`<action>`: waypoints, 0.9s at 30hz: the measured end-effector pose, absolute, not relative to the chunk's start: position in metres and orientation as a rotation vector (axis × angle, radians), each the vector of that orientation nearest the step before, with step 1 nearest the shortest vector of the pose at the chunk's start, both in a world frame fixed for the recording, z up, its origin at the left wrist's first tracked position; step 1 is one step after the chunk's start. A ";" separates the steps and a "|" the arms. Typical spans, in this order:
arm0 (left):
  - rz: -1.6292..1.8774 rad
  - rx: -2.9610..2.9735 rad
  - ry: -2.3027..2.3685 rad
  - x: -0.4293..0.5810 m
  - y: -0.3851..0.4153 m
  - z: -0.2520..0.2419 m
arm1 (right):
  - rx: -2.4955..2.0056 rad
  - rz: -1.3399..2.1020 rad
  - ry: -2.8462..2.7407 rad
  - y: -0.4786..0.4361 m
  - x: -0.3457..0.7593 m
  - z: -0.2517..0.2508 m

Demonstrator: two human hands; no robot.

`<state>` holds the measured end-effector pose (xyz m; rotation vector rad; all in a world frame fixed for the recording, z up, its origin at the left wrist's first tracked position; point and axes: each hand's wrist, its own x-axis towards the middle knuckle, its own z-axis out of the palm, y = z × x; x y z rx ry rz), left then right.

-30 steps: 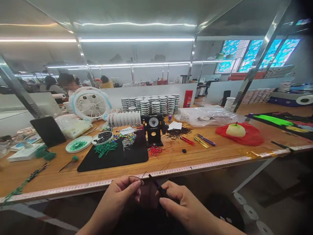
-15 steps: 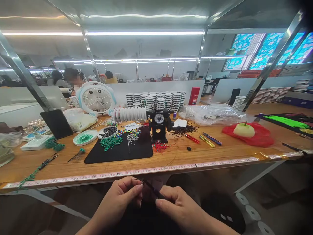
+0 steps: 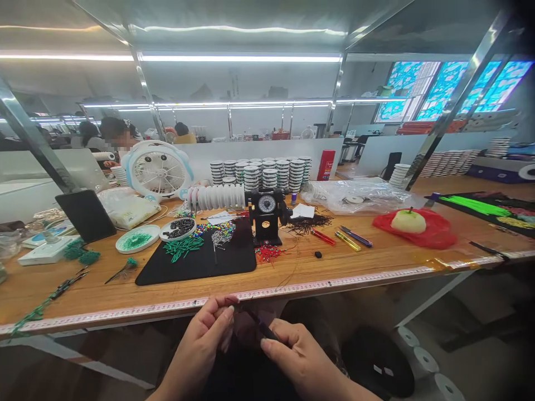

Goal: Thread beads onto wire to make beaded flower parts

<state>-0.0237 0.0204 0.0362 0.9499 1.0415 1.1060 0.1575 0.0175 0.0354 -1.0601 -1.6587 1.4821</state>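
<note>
My left hand (image 3: 209, 334) is just below the table's front edge, thumb and forefinger pinched on a thin dark strand whose end is hard to see. To its right, my right hand (image 3: 292, 345) is closed round a slim dark tool (image 3: 264, 327), its tip pointing up and left toward the left fingertips. The two hands are apart. Beyond them, a black mat (image 3: 200, 268) bears green tube pieces (image 3: 183, 248), mixed coloured beads and a dish of black beads (image 3: 179, 228). A black device with a dial (image 3: 266, 205) stands at the mat's right edge.
A tape measure (image 3: 167, 306) runs along the front edge. Behind stand a white fan (image 3: 157, 170) and stacked spools (image 3: 270, 177). To the right lie a red pen (image 3: 322, 237), a yellow one (image 3: 348, 241) and a pale fruit (image 3: 408, 221) on red netting. A metal post (image 3: 449, 108) rises at right.
The bench has shifted slightly left in the view. My left hand has moved a little away from the dark tool's tip, while my right hand keeps its hold.
</note>
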 end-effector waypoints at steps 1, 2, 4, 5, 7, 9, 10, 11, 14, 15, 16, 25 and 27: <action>1.087 0.997 1.057 -0.023 0.021 0.036 | -1.079 1.455 -1.667 0.018 0.158 0.035; 1.062 1.048 1.081 -0.021 0.022 0.038 | -1.095 1.441 -1.674 0.019 0.159 0.034; 1.043 1.123 1.156 -0.021 0.024 0.044 | -1.109 1.481 -1.694 0.021 0.164 0.032; 1.039 1.147 1.196 -0.021 0.026 0.049 | -1.106 1.529 -1.714 0.021 0.167 0.032; 0.992 1.201 1.261 -0.025 0.030 0.059 | -1.071 1.623 -1.767 0.021 0.177 0.037; 0.875 1.285 1.278 -0.029 0.033 0.068 | -1.025 1.629 -1.832 0.020 0.188 0.048; 0.796 1.330 1.259 -0.032 0.033 0.072 | -1.013 1.585 -1.868 0.018 0.193 0.055; 0.720 1.368 1.227 -0.033 0.033 0.075 | -1.014 1.528 -1.910 0.017 0.197 0.063; 0.570 1.416 1.137 -0.033 0.028 0.078 | -1.063 1.353 -2.041 0.014 0.202 0.081; 0.536 1.420 1.126 -0.031 0.026 0.078 | -1.078 1.325 -2.069 0.014 0.203 0.084; 0.510 1.426 1.123 -0.030 0.024 0.078 | -1.089 1.317 -2.086 0.013 0.202 0.085; 0.369 1.386 1.077 -0.023 0.029 0.071 | -1.075 1.313 -2.086 0.010 0.199 0.078; 0.384 1.367 1.067 -0.021 0.030 0.069 | -1.028 1.298 -2.065 0.011 0.199 0.073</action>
